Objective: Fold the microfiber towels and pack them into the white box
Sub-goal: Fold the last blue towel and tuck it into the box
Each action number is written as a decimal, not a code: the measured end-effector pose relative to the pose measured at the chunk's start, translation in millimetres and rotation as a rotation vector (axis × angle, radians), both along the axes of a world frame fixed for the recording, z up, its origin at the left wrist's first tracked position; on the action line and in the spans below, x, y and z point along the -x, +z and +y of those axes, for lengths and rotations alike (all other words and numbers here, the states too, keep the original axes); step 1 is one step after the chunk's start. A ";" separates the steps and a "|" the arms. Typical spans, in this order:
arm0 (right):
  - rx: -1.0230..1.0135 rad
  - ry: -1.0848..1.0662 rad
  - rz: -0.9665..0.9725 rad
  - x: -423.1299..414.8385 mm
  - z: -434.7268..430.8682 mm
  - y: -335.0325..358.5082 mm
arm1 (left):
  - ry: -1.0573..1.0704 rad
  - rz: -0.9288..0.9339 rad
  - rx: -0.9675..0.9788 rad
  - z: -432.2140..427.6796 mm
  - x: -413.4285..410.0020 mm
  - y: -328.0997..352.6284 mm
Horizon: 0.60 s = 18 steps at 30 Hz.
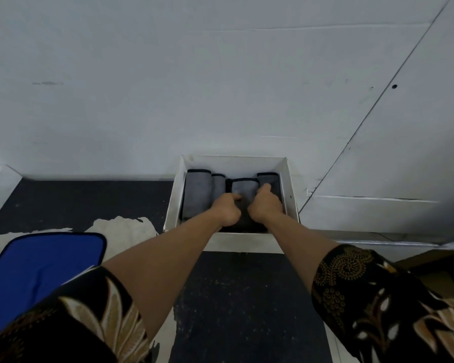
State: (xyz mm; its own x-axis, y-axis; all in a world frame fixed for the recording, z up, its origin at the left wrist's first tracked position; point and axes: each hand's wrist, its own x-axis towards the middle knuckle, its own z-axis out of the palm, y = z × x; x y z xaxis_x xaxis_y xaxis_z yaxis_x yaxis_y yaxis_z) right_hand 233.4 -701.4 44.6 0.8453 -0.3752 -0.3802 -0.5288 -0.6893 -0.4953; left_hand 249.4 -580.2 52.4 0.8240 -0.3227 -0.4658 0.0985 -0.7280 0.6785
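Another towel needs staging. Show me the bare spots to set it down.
Free: the dark mat between the white box and the blue pad, and the strip before the box between the forearms. Crowded: inside the box, towels plus left hand and right hand.

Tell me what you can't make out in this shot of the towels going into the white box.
Head view:
- Grip of left hand and right hand: fingertips buried in the grey towels.
- Near ends of the middle towels: behind both hands.
- Blue pad: cut off by the left edge.
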 end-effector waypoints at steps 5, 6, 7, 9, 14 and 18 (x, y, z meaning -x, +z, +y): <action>0.015 0.046 -0.095 -6.9 -3.2 9.0 | 0.013 -0.002 0.041 -4.5 -7.4 4.3; 0.046 0.098 -0.049 -6.8 -3.5 9.7 | -0.020 0.028 0.014 -5.5 -9.1 4.5; 0.087 0.168 0.018 -6.5 -5.1 10.2 | -0.054 0.056 -0.020 -6.8 -10.2 5.2; 0.169 0.306 0.154 -5.7 -8.1 11.5 | -0.099 0.086 -0.076 -8.1 -10.0 8.2; 0.186 0.356 0.190 3.1 -4.8 26.9 | -0.130 -0.029 -0.094 0.7 2.6 20.5; 0.245 0.289 -0.074 34.3 17.0 42.8 | -0.150 -0.393 -0.135 30.7 28.3 37.7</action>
